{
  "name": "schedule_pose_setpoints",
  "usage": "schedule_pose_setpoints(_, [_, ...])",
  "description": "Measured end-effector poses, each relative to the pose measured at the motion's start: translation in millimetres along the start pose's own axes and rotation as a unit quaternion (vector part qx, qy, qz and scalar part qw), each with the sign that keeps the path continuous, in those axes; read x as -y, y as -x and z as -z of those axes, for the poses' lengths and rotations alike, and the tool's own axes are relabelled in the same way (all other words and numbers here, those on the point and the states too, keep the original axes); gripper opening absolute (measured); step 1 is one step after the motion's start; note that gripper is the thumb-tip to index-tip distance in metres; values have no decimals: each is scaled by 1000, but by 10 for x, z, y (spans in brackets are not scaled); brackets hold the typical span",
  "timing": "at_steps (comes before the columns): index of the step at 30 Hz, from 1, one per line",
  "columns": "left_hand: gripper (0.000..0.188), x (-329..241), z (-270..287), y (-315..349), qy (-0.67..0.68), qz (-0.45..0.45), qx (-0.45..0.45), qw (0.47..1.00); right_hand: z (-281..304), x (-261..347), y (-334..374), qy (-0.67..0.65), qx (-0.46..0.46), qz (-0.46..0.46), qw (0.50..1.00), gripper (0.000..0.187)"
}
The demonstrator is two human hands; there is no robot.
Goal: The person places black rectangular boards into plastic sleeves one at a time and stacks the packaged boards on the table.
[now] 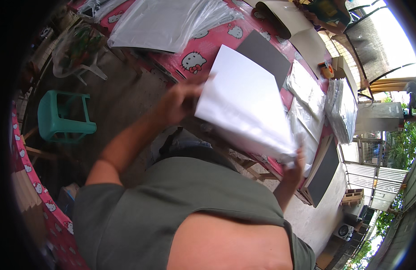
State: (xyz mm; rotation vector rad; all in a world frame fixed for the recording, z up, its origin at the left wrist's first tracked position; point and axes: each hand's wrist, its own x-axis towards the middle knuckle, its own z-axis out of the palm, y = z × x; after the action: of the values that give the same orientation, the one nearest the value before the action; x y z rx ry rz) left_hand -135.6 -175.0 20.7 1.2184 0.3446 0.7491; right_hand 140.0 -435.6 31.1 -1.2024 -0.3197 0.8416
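Note:
Between my hands, above the near edge of a pink table, a white rectangular sheet is held tilted. My left hand is closed on its left edge. At its lower right corner my right hand grips it, with crinkled clear plastic beside the fingers. Motion blurs the sheet's near edge, so I cannot tell whether it is one sheet or several. Partly behind it lies a dark grey board on the printed tablecloth.
Plastic-wrapped white sheets lie at the far left of the table. To the right are flat plastic sleeves, a wrapped stack and an orange tape dispenser. A green stool stands on the floor at left. Another person is at the far side.

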Motion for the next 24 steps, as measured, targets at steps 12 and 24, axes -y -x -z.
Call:
schedule_pose_setpoints(12, [27, -587, -245, -2472, 102, -146, -148, 973, -954, 1147, -2290, 435, -43, 500, 748, 31])
schedule_pose_setpoints(24, [31, 248, 56, -2399, -296, -272, -271, 875, -1095, 400, -2439, 142, 7, 347, 927, 15])
